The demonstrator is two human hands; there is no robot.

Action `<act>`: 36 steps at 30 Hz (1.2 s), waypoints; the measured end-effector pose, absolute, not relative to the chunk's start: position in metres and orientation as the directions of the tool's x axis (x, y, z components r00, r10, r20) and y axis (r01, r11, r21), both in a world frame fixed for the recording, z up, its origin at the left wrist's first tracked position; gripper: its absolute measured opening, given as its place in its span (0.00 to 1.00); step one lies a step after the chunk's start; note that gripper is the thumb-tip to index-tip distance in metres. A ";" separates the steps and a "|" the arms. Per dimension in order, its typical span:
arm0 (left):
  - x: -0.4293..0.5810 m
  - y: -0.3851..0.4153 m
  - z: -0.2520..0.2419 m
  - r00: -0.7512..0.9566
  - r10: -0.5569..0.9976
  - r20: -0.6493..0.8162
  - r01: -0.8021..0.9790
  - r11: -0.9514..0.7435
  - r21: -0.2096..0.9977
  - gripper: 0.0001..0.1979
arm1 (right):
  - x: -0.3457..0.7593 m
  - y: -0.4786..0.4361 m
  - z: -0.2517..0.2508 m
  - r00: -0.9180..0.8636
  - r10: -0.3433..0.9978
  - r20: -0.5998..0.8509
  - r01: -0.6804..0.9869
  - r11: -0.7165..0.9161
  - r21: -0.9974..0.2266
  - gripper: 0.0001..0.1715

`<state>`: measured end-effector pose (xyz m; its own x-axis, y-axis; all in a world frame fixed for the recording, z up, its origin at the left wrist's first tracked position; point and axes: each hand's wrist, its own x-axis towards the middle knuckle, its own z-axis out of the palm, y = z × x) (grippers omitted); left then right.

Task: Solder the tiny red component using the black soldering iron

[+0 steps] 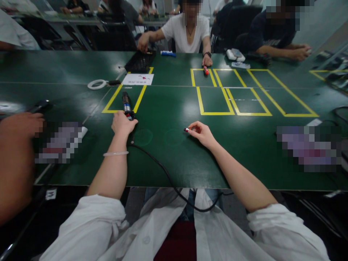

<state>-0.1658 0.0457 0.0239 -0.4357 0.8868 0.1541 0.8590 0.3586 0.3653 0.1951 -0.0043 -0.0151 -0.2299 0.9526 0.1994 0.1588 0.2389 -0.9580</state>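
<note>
My left hand [123,125] is closed around the near end of a black cylindrical tool [125,101] with a silver and blue band. Something red shows by the fingers at that end. The tool lies pointing away from me, partly within a yellow-taped frame on the green table [163,163]. A black cable [160,165] runs from beside this hand across the table and down to my lap. To the right, my right hand [201,135] pinches a small red and white piece [186,129] between thumb and fingertips, just above the tabletop; its exact kind is too small to make out.
Yellow tape frames [217,114] mark the table. A printed sheet [137,79], a white cable coil [97,84] and a black bag-like item [140,62] lie far left. Across the table, a person's hand [207,61] touches a red object [206,71]. Another person's arm [16,156] reaches in at left.
</note>
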 end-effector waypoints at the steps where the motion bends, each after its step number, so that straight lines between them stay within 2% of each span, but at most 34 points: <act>1: -0.157 0.045 0.023 -0.409 0.897 0.167 0.873 0.331 0.358 0.36 | 0.195 -0.004 -0.015 -0.231 0.952 0.200 0.157 0.239 -0.958 0.19; 7: -0.094 0.027 0.024 -0.164 0.972 0.169 0.958 0.115 0.263 0.31 | 0.195 -0.003 -0.018 -0.216 0.952 0.217 0.118 0.246 -0.962 0.21; 12: -0.044 0.004 0.024 0.072 0.981 0.178 0.971 -0.110 0.213 0.28 | 0.197 -0.004 -0.017 -0.228 0.949 0.219 0.197 0.265 -0.944 0.16; 18: -0.011 -0.018 0.022 0.283 0.941 0.187 0.928 -0.318 0.193 0.31 | 0.197 -0.005 -0.016 -0.243 0.941 0.234 0.265 0.297 -0.917 0.15; 24: -0.005 -0.025 0.023 0.340 0.923 0.180 0.908 -0.372 0.194 0.32 | 0.196 -0.007 -0.015 -0.259 0.929 0.265 0.311 0.340 -0.888 0.10; 31: -0.001 -0.030 0.023 0.351 0.922 0.162 0.904 -0.379 0.198 0.32 | 0.196 -0.009 -0.015 -0.288 0.921 0.263 0.315 0.350 -0.882 0.10; 36: 0.002 -0.034 0.024 0.387 0.907 0.166 0.897 -0.412 0.162 0.33 | 0.196 -0.008 -0.015 -0.320 0.884 0.341 0.401 0.452 -0.797 0.07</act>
